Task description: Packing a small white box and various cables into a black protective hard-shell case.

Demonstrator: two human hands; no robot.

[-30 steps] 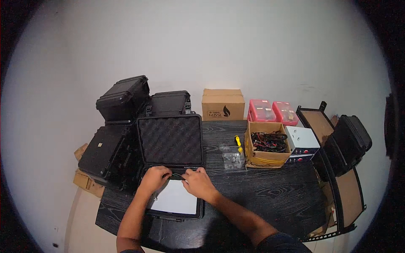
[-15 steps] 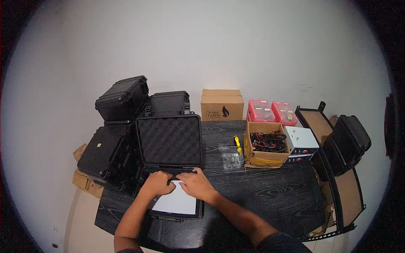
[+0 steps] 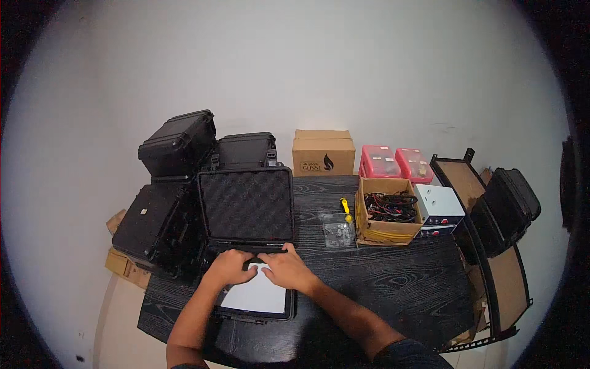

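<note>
A black hard case stands open in front of me, its raised lid lined with wavy dark foam. In its base lies a flat white sheet or panel. Both hands are at the far side of the base, near the hinge. My left hand has its fingers bent and pressed together, the thumb by the white panel's far edge. Close beside it, my right hand is bent the same way, thumb pointing left. The dark part between fingers and thumbs is mostly hidden, so I cannot make out what they grip.
More black cases are stacked at the left. Farther right on the dark wooden table are a clear bag of small parts, a yellow tool, a carton of cables and white boxes. A black-framed rack borders the right.
</note>
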